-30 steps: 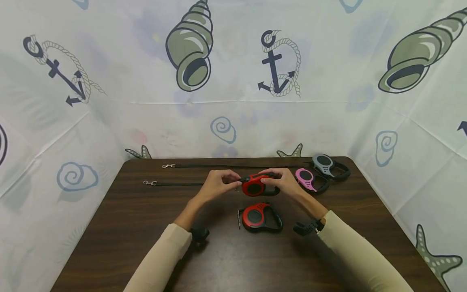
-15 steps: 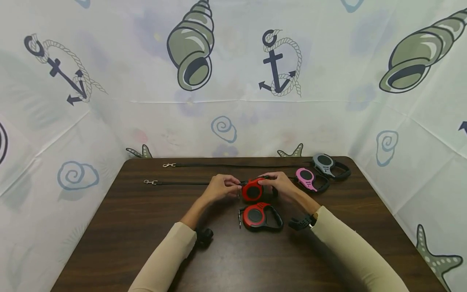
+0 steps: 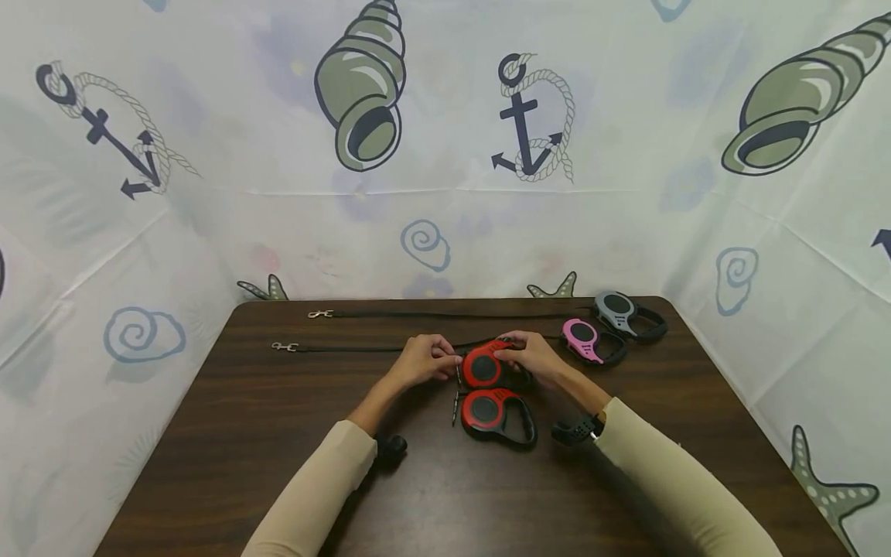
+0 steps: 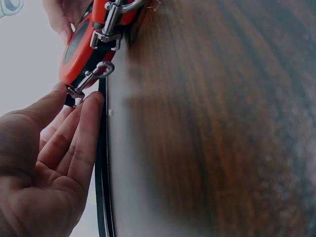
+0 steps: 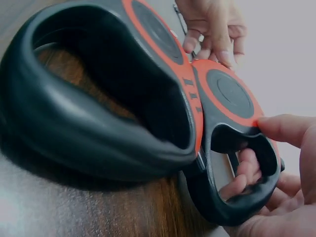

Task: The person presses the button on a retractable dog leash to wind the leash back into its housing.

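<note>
Two red and black retractable leashes lie close together in the middle of the table. The farther red leash (image 3: 482,366) is between my hands. My right hand (image 3: 534,357) grips it from the right, thumb on its red casing and fingers behind the black handle in the right wrist view. At its left end, my left hand (image 3: 425,360) pinches the strap end beside the metal clip (image 4: 94,75), thumb against fingers. The nearer red leash (image 3: 485,410) lies just in front, untouched, its own clip (image 3: 455,408) hanging at its left.
At the back right lie a pink leash (image 3: 582,338) and a grey leash (image 3: 616,309). Their black straps stretch left across the table (image 3: 230,433), ending in metal clips (image 3: 284,347). A patterned cloth (image 3: 473,247) stands behind the table.
Both hands have brought the farther red leash down and slightly toward the nearer one, so the two now lie side by side. The pink and grey leashes have stayed put.
</note>
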Demonstrator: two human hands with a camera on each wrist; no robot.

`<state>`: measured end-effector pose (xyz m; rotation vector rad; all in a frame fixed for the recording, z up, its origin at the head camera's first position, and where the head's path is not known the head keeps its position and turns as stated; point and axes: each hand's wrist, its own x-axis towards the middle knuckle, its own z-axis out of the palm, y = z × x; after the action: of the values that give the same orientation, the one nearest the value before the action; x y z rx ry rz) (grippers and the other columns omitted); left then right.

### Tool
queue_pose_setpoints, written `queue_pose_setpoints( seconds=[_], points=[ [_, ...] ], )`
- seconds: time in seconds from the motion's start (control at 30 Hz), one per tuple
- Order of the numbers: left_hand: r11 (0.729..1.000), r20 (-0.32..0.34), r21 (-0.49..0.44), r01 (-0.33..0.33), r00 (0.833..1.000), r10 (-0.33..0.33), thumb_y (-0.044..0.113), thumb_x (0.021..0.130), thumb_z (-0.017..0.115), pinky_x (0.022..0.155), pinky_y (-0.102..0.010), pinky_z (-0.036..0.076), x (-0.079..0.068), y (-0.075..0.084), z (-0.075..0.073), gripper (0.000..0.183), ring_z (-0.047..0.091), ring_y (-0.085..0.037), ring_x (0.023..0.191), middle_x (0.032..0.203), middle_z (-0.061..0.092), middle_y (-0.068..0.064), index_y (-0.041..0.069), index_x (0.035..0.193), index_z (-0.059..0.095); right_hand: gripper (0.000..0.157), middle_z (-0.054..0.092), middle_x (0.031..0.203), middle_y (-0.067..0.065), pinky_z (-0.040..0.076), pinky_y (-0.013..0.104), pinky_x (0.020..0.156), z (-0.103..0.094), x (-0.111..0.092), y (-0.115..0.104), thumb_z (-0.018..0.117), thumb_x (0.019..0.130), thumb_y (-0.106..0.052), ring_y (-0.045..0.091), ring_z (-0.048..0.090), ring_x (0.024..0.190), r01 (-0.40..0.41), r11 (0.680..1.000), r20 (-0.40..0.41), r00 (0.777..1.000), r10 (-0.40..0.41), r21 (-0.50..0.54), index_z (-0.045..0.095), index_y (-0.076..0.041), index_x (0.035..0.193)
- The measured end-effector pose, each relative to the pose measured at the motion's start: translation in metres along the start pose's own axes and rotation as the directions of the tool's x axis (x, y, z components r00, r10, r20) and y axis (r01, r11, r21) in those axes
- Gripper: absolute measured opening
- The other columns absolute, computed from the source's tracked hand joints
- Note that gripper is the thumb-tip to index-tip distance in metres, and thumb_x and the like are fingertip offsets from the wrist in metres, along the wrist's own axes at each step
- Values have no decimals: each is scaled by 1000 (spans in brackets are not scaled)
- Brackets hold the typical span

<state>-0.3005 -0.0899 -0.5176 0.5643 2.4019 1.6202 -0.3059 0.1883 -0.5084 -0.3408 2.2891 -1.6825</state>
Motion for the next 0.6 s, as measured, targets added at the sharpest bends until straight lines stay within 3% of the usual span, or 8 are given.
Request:
queue_pose_setpoints(
  seconds=[0.1,0.2,0.4,0.6],
  points=[
    [999,4,41,-3,1000,3,10,98,77,66,-37,64,1,0,1,15,77,-25,73,85,78,-16,-4,99,70,47,74,101,12,51,27,73,-2,-1,0,74,100,-20,16,64,83,46,978,-11,999,-49,-201,62,4,139],
    [997,17,73,-8,1000,7,11,97,78,64,-35,64,1,-1,0,16,76,-23,69,82,78,-15,-3,97,71,50,76,112,16,52,33,83,-3,-1,-2,74,99,-28,20,68,92,83,925,-18,995,-96,-370,64,2,138],
    [995,42,99,-5,999,1,9,96,79,64,-33,63,1,-3,1,15,76,-22,70,83,77,-13,-3,101,72,52,71,130,22,53,56,101,-5,-3,0,75,98,-35,38,67,118,91,874,-32,992,-121,-478,68,-1,136],
    [994,56,109,-5,998,-1,8,96,78,64,-32,63,-1,-2,1,15,76,-23,71,86,77,-14,-3,105,74,50,73,120,18,55,52,92,-6,-4,8,78,96,-39,30,68,104,98,829,-53,987,-152,-550,72,-3,132]
  ],
)
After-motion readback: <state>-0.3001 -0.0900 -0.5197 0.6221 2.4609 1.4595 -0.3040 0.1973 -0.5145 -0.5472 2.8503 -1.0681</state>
